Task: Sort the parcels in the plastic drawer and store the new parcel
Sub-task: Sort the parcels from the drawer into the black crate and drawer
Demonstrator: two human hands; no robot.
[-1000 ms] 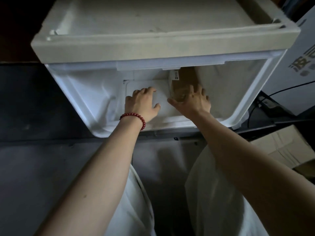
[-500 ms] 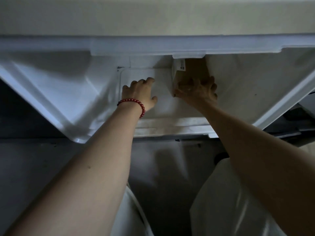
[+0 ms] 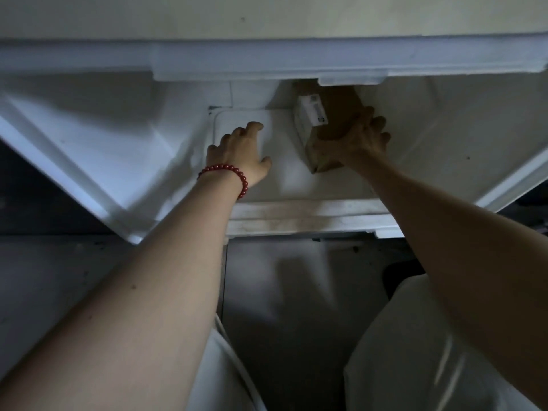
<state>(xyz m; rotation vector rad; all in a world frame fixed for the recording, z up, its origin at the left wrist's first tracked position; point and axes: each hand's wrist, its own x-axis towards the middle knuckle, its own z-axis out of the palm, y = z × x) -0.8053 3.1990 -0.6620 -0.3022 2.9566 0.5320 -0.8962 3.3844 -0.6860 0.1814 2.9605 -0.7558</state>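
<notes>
The white plastic drawer (image 3: 98, 143) is pulled out toward me, and both my arms reach into it. On its floor at the centre lies a flat white parcel (image 3: 237, 120); my left hand (image 3: 240, 152), with a red bead bracelet on the wrist, rests on top of it with fingers spread. To its right a brown cardboard parcel (image 3: 329, 114) with a white label stands tilted near the back wall. My right hand (image 3: 355, 140) grips its near end. The parcel's far end is hidden under the cabinet's upper frame.
The cabinet's pale top (image 3: 267, 16) and front rail (image 3: 267, 60) overhang the drawer's back. The drawer's right half (image 3: 444, 129) and left half hold nothing visible. Below are the dark floor (image 3: 296, 292) and my white-clad knees (image 3: 415, 351).
The camera has moved closer to the drawer. My right hand has closed around the brown parcel's near end and tilted it. My left hand stays on the white parcel.
</notes>
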